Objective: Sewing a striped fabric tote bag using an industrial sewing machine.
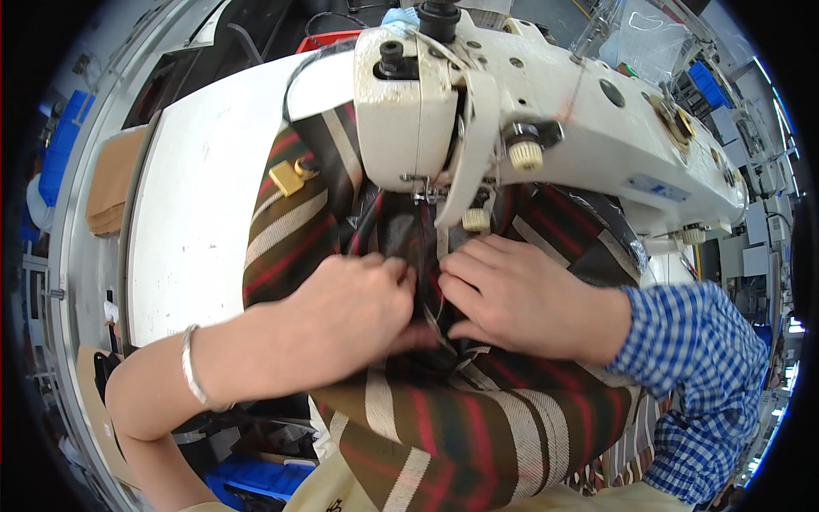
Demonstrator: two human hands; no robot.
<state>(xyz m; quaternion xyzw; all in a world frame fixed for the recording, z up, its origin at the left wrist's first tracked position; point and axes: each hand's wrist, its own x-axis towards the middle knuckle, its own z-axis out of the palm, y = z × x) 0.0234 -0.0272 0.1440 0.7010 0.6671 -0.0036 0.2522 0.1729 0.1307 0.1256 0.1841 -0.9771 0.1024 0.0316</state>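
A white industrial sewing machine [546, 102] stands before me, its presser foot [424, 194] down over a piece of striped fabric [478, 435] in brown, red and cream. Dark, shiny material [401, 226] lies in the middle of the fabric, below the needle area. My left hand [345, 307] is closed on the left side of this dark strip, its fingertips partly hidden and blurred. My right hand [520, 294] lies across the right side, fingers bent and pressed onto the fabric near the strip. Between the two hands runs a dark seam or fold.
On the fabric's left part sits a yellow metal piece [290, 177]. The white tabletop [205, 196] extends left, with brown sheets [115, 179] beyond its edge. A blue bin [256, 478] is below the table. A red tray [328, 40] stands behind the machine.
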